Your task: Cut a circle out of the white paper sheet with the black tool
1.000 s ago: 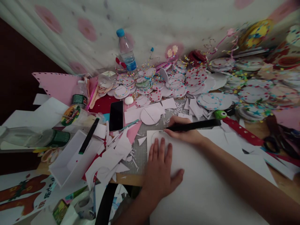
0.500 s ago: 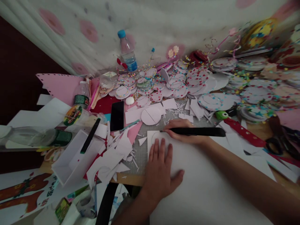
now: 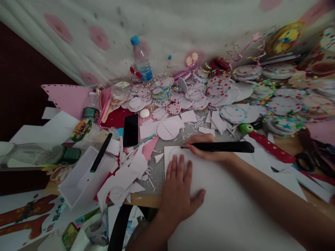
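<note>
My right hand [image 3: 205, 149] is closed around a black utility knife [image 3: 230, 146], its thin tip against a large white paper sheet [image 3: 217, 205] near the top left corner. A curved outline [image 3: 172, 150] shows on the sheet there, partly covered by fingers. Flat on the same sheet lies my left hand [image 3: 178, 184], fingers stretched out and thumb spread, just below the curve. Beyond the sheet, a white paper disc [image 3: 168, 129] with a line across it rests on paper strips. Cut scraps [image 3: 133, 169] are scattered to the left.
Decorated paper discs [image 3: 195, 91] are heaped along the back, near an upright water bottle [image 3: 142, 61]. A phone [image 3: 131, 130], a white box [image 3: 81, 177] with a marker [image 3: 101, 152] across it, and lying bottles crowd the left. Scissors [image 3: 305, 162] and a red strip [image 3: 272, 146] lie right.
My right hand and the utility knife have shifted very slightly to the right along the curve. The left hand stays in place; the camera view has tilted a little.
</note>
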Action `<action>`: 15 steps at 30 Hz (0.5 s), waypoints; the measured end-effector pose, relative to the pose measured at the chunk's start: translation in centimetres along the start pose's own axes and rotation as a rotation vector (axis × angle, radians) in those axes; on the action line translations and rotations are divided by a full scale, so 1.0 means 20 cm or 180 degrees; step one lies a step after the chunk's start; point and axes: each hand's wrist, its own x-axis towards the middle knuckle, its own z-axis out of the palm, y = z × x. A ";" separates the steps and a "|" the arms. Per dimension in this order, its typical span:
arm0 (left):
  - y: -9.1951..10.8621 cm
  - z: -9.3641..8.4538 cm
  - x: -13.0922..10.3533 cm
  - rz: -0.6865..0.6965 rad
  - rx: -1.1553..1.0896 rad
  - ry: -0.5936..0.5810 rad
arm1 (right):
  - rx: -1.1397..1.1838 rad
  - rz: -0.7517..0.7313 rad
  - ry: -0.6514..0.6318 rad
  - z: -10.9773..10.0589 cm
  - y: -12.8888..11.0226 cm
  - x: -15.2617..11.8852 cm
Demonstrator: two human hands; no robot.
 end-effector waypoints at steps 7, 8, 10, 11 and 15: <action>0.00 0.00 0.00 0.0014 -0.0024 0.0010 | -0.0248 0.0237 0.0185 0.02 -0.07 0.00; 0.00 0.00 0.01 0.0016 -0.0022 0.0016 | -0.0275 0.0289 0.0212 0.02 -0.07 0.00; 0.00 0.00 0.01 0.0013 -0.0024 0.0026 | -0.0302 0.0359 0.0262 0.03 -0.08 -0.01; 0.00 0.00 0.01 0.0017 -0.0028 0.0027 | -0.0313 0.0377 0.0270 0.04 -0.09 -0.01; 0.00 0.00 0.00 0.0002 -0.0040 0.0009 | -0.0383 0.0349 0.0353 0.04 -0.10 -0.02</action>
